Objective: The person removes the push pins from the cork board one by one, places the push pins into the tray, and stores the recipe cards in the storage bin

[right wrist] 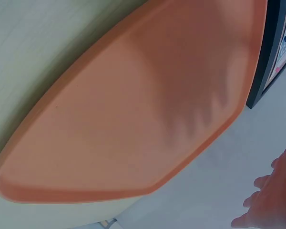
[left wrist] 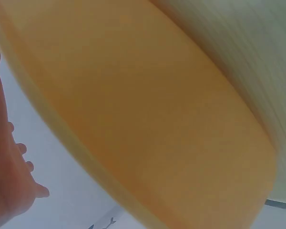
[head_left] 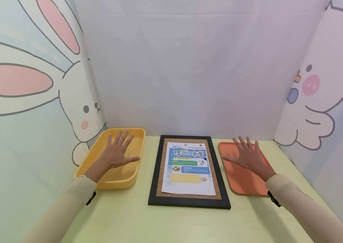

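My left hand (head_left: pixel 115 153) hovers over a yellow plastic bin (head_left: pixel 98 185), its fingers spread and nothing in it. The same bin (left wrist: pixel 157 105) fills most of the left wrist view, with the hand (left wrist: pixel 9 176) at the left edge. Above an orange-red tray (head_left: pixel 241 182) my right hand (head_left: pixel 248 156) is held with fingers spread, also holding nothing. Its shadow falls on the tray (right wrist: pixel 109 133) in the right wrist view. Between the hands lies a black-framed cork board (head_left: pixel 157 168), and a printed poster (head_left: pixel 189 185) with Chinese text is pinned to it.
Everything stands on a pale yellow-green table (head_left: pixel 177 224). A whitish curtain (head_left: pixel 186 67) hangs behind it. The left side panel shows a cartoon rabbit (head_left: pixel 83 94); the right one shows another white cartoon animal (head_left: pixel 329 67).
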Tool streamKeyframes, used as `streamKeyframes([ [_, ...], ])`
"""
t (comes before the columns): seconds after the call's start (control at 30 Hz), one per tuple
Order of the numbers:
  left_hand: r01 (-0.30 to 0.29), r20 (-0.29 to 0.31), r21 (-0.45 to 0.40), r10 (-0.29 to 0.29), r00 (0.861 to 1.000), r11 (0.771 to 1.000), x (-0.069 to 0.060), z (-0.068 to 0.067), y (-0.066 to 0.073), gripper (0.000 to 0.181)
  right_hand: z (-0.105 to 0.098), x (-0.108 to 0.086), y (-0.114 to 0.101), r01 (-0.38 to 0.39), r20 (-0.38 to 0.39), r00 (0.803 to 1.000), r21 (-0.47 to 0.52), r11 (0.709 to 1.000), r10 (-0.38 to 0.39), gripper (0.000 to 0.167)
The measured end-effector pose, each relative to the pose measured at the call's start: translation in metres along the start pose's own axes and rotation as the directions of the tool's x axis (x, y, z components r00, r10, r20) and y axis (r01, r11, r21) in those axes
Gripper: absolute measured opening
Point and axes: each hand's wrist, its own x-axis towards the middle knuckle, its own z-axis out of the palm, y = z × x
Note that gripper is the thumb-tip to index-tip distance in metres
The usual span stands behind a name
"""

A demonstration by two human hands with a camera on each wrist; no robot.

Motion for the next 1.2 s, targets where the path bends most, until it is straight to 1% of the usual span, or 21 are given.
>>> streamKeyframes([
  [0.13, -0.008, 0.005, -0.004, 0.008, 1.0, 1.0, 0.001, 0.0, 0.004, 0.108, 0.005, 0.002, -0.002, 0.001, -0.006, 1.0, -0.001, 1.0, -0.001, 0.112],
  [0.33, 0.001, 0.04, 0.002, -0.001, 0.999, 1.0, 0.005, -0.003, 0.012, 0.108, 0.012, 0.009, -0.004, -0.003, 0.02, 1.0, 0.014, 1.0, 0.003, 0.116],
  [0.43, -0.006, 0.041, 0.002, 0.006, 0.999, 1.0, 0.006, -0.004, 0.014, 0.108, 0.015, 0.012, -0.008, -0.005, 0.019, 1.0, 0.033, 0.999, 0.004, 0.114],
  [0.53, -0.011, 0.046, -0.009, 0.011, 0.999, 1.0, 0.007, -0.002, 0.016, 0.107, 0.015, 0.013, -0.013, -0.005, 0.023, 1.0, 0.041, 0.999, 0.004, 0.111],
  [0.67, -0.016, 0.067, -0.019, 0.017, 0.998, 1.0, 0.009, -0.001, 0.019, 0.107, 0.016, 0.014, -0.018, 0.004, 0.029, 1.0, 0.039, 0.999, -0.005, 0.11],
  [0.83, -0.02, 0.066, -0.008, 0.021, 0.998, 1.0, 0.013, 0.003, 0.023, 0.108, 0.016, 0.016, -0.025, 0.016, 0.036, 0.999, 0.057, 0.998, -0.018, 0.109],
  [1.03, -0.027, 0.072, -0.007, 0.027, 0.997, 1.0, 0.015, 0.005, 0.028, 0.108, 0.015, 0.017, -0.032, 0.007, 0.073, 0.997, 0.067, 0.998, -0.012, 0.109],
  [1.2, -0.032, 0.078, 0.001, 0.031, 0.996, 1.0, 0.018, 0.007, 0.032, 0.108, 0.015, 0.018, -0.035, 0.009, 0.081, 0.997, 0.078, 0.997, -0.016, 0.108],
])
